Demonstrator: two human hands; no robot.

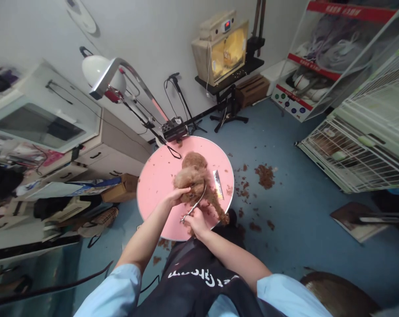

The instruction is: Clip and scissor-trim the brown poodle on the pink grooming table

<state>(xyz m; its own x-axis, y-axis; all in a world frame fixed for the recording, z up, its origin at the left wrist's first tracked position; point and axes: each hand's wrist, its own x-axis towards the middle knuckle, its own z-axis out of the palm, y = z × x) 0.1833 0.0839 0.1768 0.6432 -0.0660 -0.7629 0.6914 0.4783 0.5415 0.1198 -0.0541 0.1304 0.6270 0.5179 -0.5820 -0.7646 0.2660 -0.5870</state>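
Note:
A curly brown dog (194, 163) is on the round pink table (153, 189), its head toward me. My left hand (178, 197) is closed on the near side of the dog's head, fingers at its muzzle. My right hand (197, 221) grips the handles of curved scissors (195, 205), whose blades reach up along the right side of the head. A metal comb (217, 185) lies on the table to the right of the dog. Tufts of cut fur lie about the tabletop.
A grooming arm (136, 77) with a hanging loop (173, 152) rises behind the table. Brown fur clumps (265, 176) litter the floor at right. A wire cage (338, 154) stands farther right, drawers (94, 155) at left.

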